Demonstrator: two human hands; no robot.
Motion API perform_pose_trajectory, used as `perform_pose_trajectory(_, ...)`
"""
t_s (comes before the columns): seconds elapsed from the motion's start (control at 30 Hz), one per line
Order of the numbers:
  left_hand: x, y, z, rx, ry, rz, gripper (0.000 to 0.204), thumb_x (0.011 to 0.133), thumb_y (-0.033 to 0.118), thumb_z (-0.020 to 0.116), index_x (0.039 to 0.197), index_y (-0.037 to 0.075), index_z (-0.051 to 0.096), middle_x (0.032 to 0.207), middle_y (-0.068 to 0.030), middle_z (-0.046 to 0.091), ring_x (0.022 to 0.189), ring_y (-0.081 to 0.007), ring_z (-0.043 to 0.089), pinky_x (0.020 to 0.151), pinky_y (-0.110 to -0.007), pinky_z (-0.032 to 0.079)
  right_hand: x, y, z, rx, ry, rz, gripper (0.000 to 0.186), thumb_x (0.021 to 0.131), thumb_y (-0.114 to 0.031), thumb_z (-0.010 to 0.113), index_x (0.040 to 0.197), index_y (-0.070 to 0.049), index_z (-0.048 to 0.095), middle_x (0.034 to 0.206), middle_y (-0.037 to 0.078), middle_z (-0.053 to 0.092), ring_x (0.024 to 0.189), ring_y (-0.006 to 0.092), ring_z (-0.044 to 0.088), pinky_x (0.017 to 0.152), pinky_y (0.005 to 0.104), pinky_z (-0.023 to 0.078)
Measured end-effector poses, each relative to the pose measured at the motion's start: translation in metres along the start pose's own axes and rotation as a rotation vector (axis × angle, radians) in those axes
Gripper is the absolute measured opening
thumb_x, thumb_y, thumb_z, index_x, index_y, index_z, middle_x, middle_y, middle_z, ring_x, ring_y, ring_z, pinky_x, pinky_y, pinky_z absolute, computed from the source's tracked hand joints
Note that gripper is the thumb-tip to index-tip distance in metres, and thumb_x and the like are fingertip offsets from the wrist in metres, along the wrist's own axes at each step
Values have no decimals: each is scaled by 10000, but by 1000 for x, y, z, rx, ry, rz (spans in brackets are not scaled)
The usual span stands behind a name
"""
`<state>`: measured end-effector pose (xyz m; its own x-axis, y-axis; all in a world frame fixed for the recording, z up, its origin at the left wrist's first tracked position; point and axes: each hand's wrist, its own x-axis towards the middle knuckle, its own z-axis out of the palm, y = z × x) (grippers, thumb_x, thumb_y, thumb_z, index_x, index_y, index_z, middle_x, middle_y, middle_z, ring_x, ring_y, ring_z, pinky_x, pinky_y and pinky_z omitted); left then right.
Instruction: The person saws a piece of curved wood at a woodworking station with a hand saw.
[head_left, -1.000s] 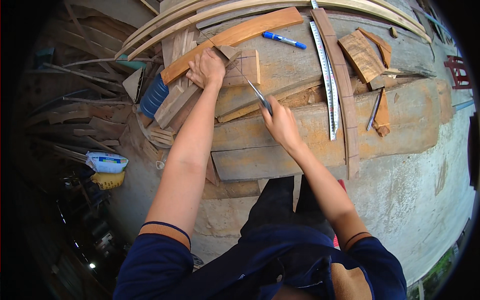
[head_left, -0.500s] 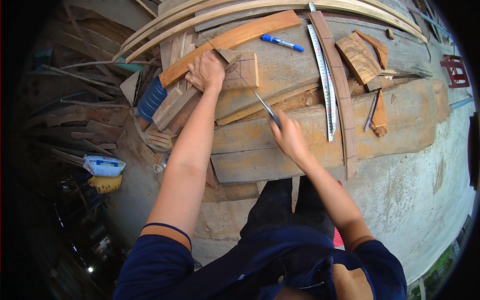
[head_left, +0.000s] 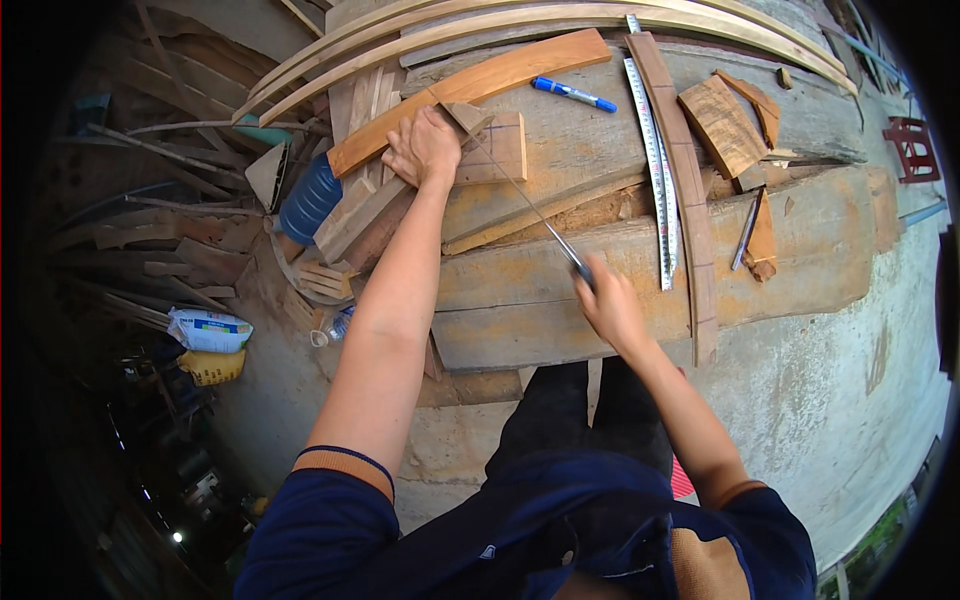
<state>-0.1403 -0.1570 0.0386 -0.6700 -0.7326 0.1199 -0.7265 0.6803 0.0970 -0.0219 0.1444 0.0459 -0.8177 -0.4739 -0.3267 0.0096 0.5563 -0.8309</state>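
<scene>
My left hand [head_left: 425, 148] presses down on a small wooden block [head_left: 468, 118], fingers spread over its far side and partly out of sight. Wrapped round the dark handle of a handsaw [head_left: 563, 243], my right hand [head_left: 612, 310] is nearer to my body. The saw's thin blade slants away to the left and passes right beside the block. Under the blade lies a short board with pencil lines [head_left: 508, 150]. Just beyond my left hand runs a curved orange-brown board [head_left: 530, 70].
A blue marker [head_left: 574, 94], a tape measure strip [head_left: 655, 170] and a long marked slat [head_left: 690, 210] lie on the weathered planks [head_left: 560, 325]. Wood offcuts [head_left: 722, 122] and a pen [head_left: 745, 235] are at right. A blue plastic bottle [head_left: 307, 198] stands at left.
My right hand has drawn the saw back toward my body and to the right. My left hand stays on the block; the whole view has shifted slightly.
</scene>
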Motion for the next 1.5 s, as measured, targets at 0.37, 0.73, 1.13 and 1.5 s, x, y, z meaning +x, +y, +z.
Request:
perform_pose_trajectory(0.37,16,-4,-1,20,-128,-19,497,1019,404,343,1000,132,759,1057,-116,738,1078,-289,618,953,-450,342,98,-50,34,19,101,-65,205,947,-218,575,1065,-51,575,802,275,674,822,486,657,734,563,515)
perform_pose_trajectory(0.73,12,2,2,62,-54,-67,600,1038,406,301,880,59,765,1031,-133,738,1060,-290,613,950,-430,344,59,-20,29,45,72,-48,216,938,-223,590,1060,-48,556,760,265,652,776,494,636,698,573,492)
perform_pose_trajectory(1.13,9,9,0,45,-51,-22,600,1039,414,309,884,57,766,996,-155,735,1040,-307,618,941,-454,348,77,-35,9,19,7,-45,181,956,-203,562,1025,-36,551,766,239,659,740,468,644,661,556,489)
perform_pose_trajectory(1.5,10,3,-4,49,-52,-69,609,1044,418,291,887,72,767,1010,-101,742,1055,-262,595,952,-428,335,-71,58,-1,-72,-21,-65,282,886,-150,645,1146,-75,565,794,228,665,738,438,655,663,538,496)
